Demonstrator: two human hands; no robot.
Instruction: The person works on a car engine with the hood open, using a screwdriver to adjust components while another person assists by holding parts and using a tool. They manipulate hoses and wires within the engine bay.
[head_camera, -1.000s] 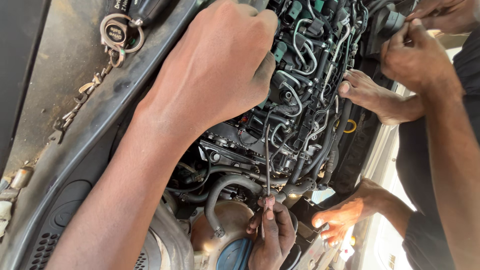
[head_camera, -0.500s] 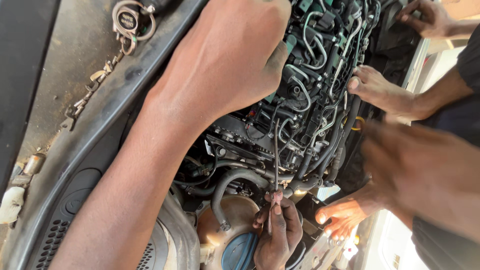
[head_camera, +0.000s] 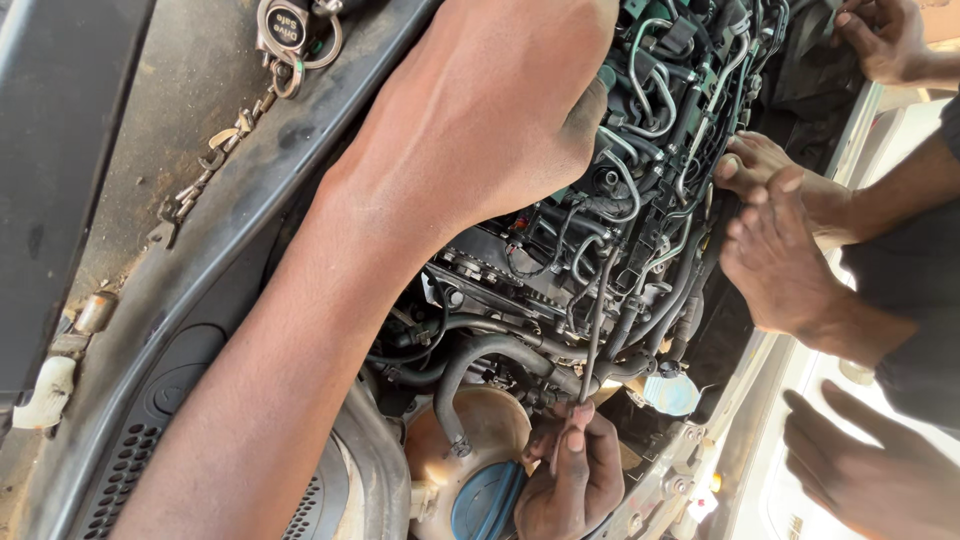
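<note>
My left hand (head_camera: 500, 110) reaches up from the lower left and lies knuckles-up on top of the car engine (head_camera: 640, 200). Its fingers curl down among the pipes, so their grip is hidden. My right hand (head_camera: 570, 480) is low in the middle, closed around the lower end of a thin dark metal rod (head_camera: 597, 320). The rod runs up between the black hoses (head_camera: 480, 355) into the engine. Just left of that hand are a brownish coolant tank (head_camera: 490, 420) and its blue cap (head_camera: 490, 500).
Other people's hands are on the engine's right side: two together (head_camera: 780, 230), one at the top right (head_camera: 885, 40), one at the lower right (head_camera: 870, 480). A key fob on a chain (head_camera: 285, 30) lies on the dusty cowl panel (head_camera: 150, 150) at the left.
The view has shifted slightly. Another person's hand has come down to join the one at the engine's right edge. My right hand keeps hold of the rod.
</note>
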